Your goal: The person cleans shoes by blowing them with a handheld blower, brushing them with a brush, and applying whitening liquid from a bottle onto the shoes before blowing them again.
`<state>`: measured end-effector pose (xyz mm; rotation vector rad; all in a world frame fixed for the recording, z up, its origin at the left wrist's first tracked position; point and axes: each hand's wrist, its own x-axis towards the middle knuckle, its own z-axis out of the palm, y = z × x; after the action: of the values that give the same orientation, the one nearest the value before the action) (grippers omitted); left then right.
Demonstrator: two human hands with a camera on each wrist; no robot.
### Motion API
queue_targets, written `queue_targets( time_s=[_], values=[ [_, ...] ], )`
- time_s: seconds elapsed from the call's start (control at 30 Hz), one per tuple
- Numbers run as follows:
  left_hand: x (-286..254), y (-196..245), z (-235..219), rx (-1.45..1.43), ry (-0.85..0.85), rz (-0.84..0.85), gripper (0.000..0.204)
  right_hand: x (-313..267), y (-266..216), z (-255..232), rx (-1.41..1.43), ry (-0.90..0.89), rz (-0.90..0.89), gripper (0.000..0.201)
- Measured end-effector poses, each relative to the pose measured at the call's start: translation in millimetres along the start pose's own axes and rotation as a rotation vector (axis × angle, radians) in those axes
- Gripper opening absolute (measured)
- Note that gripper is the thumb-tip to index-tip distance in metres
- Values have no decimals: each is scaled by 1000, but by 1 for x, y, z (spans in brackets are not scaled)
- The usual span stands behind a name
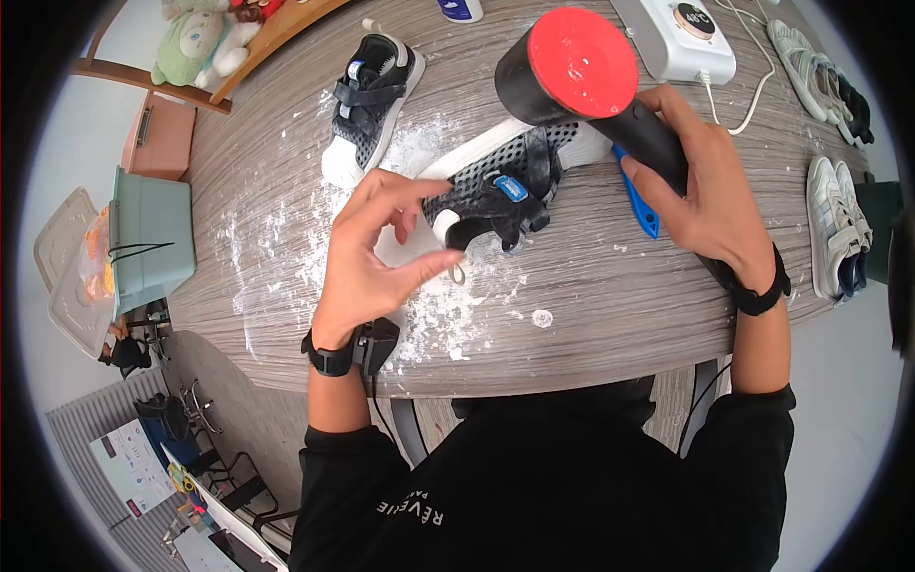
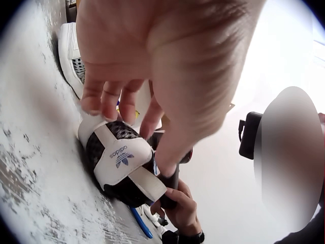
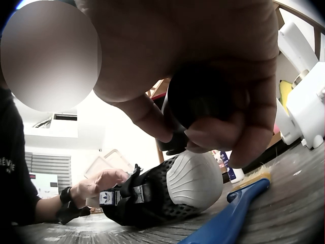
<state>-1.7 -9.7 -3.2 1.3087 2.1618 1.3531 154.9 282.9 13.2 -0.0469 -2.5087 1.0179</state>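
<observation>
A black mesh sneaker with a white toe cap, straps and a blue label lies tilted over the table, its opening toward me. My left hand spans its heel, index finger at the side and thumb at the collar. The left wrist view shows the white adidas heel panel just below that hand. My right hand grips the black handle of a handheld device with a round red end, above the sneaker's toe. A blue-handled brush with tan bristles lies below, partly hidden in the head view.
The matching sneaker stands at the back left. White residue covers the left of the table. A white unit reading 48°C, with a cable, stands at the back right. Pale shoes line the right; a bin is at left.
</observation>
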Motion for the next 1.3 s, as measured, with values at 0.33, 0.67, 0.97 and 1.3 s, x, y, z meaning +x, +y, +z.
queue_targets(
  time_s=[0.33, 0.67, 0.97, 1.3],
  values=[
    [2, 0, -10, 79, 19, -174, 72, -2, -9, 1, 60, 4, -23, 51],
    [-1, 2, -15, 32, -60, -174, 68, 0, -38, -4, -16, -150, -111, 54],
    [-3, -8, -17, 70, -67, -160, 61, 52, -83, 21, -56, -495, -190, 52],
    [-3, -12, -21, 44, -85, -107, 68, 71, -88, -3, -160, -486, -169, 46]
  ],
)
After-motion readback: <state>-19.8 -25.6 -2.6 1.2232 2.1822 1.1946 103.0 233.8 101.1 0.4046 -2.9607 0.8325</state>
